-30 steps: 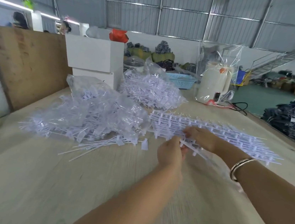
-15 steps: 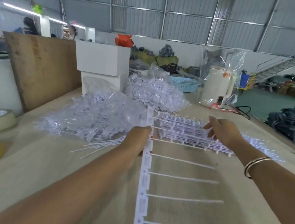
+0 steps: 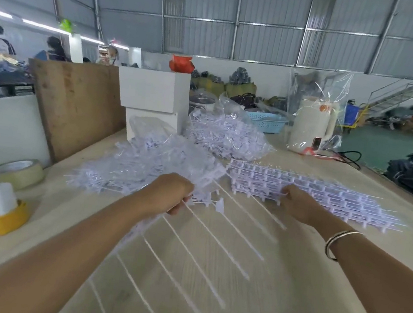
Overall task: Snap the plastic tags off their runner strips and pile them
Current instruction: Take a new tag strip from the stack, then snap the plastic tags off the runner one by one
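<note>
Your left hand (image 3: 173,194) grips a runner strip (image 3: 139,228) above the counter (image 3: 311,312), your right hand (image 3: 296,203) pinches the stacked strips (image 3: 325,194), the loose tag pile (image 3: 146,169) just beyond, tape roll (image 3: 20,172) far left.
</note>
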